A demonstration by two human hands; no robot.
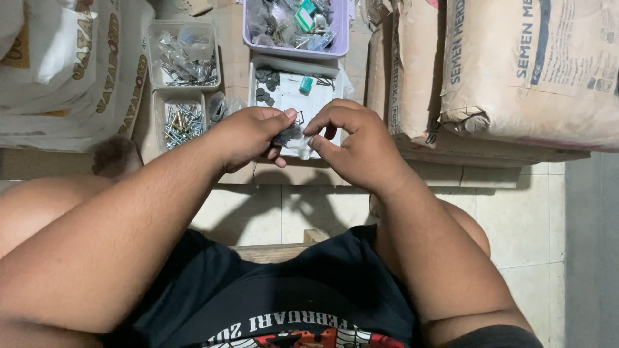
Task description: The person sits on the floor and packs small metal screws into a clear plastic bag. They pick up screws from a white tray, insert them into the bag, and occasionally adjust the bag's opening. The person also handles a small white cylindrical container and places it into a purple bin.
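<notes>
Head view: left hand and right hand meet above a white rectangular plastic tray. Both hands pinch a small clear plastic bag of dark metal parts between thumb and fingertips; the bag hangs between the hands, over the tray's near edge. Beside the tray, left, stand two clear plastic boxes of silver screws. Behind it sits a lilac plastic bin. Paper sacks lie right.
</notes>
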